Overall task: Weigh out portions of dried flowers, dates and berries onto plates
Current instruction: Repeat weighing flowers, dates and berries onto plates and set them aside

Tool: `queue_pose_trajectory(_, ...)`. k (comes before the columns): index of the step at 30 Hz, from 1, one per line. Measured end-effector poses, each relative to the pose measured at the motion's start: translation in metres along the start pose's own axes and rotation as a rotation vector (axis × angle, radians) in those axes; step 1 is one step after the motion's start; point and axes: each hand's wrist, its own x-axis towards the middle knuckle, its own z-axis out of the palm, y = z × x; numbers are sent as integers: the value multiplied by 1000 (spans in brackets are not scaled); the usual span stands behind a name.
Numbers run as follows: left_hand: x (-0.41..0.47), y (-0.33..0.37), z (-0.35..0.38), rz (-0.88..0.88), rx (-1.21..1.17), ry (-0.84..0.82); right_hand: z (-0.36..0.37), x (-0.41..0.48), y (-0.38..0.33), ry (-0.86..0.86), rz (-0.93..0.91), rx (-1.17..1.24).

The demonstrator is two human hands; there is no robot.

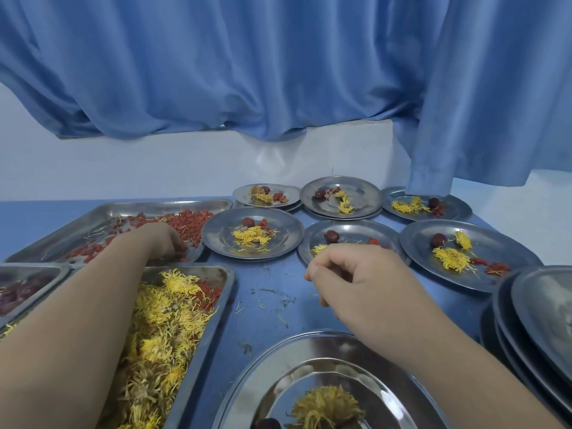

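I am looking down through the head camera at a blue table that is carrying three steel trays along its left side. The far tray is holding loose red berries. The nearer tray is heaped with yellow dried flowers. A third tray, cut by the left edge, is holding dark dates.

Six filled plates are sitting at the back in two rows of three: back left, back middle, back right, front left, front middle and front right. Each is showing one date, some flowers and a few berries. A seventh plate, nearest me at the bottom, is carrying one flower head and one date. A stack of empty plates is leaning at the right edge; I am counting at least three.

The left hand is reaching across the flower tray into the far tray, back upward, fingers curled down and closing on the red berries. The right hand is hovering over the table, covering the near rim of the front middle plate. Its fingers are curled under and its thumb is lying against the forefinger, and I cannot tell whether anything is pinched between them
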Motion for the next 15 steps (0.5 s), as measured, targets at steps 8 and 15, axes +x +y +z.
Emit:
queue_pose_trajectory(8, -4, -1, -7, -23, 48, 90, -2, 1, 1, 11, -3, 27)
queue_pose_trajectory(15, -15, -15, -27, 89, -87, 208, -3, 1, -3, 32, -19, 54)
